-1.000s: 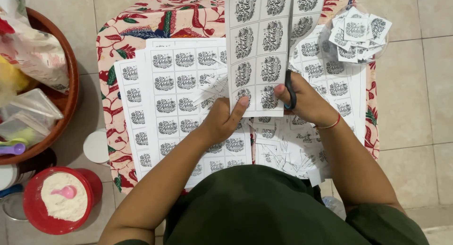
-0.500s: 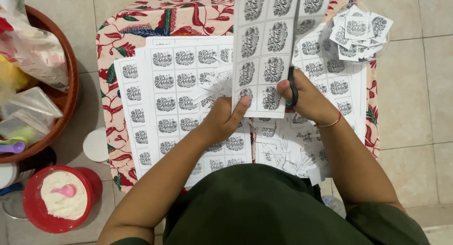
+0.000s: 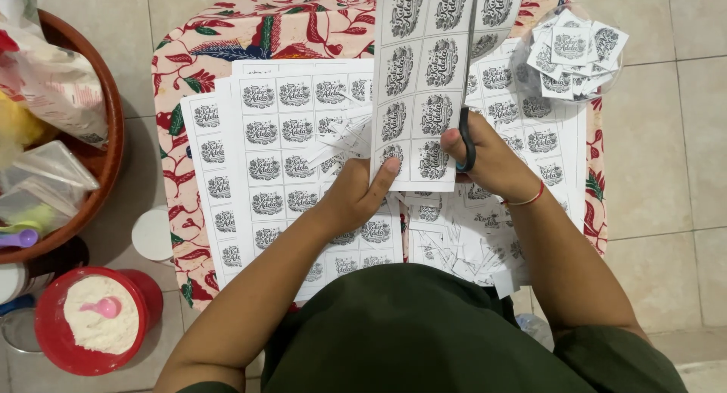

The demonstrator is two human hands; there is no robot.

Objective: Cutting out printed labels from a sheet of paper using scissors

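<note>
My left hand [image 3: 352,200] pinches the lower left edge of a raised sheet of printed labels [image 3: 424,82], thumb on its front. My right hand [image 3: 492,162] grips black-handled scissors [image 3: 467,98], whose blades run up along the sheet's right column. Under both hands lie more uncut label sheets [image 3: 280,158] spread over a floral cloth [image 3: 227,37]. Paper offcuts [image 3: 462,241] lie heaped just below my right wrist, which wears a thin red band.
A clear bowl of cut labels [image 3: 579,48] sits at the far right. On the tiled floor at left stand a brown bowl of plastic bags [image 3: 110,147], a red tub of white powder with a pink scoop [image 3: 95,317], and a white lid [image 3: 151,234].
The scissors have advanced up the sheet along its right column. The sheet stays raised, and my left hand keeps its pinch at the lower edge.
</note>
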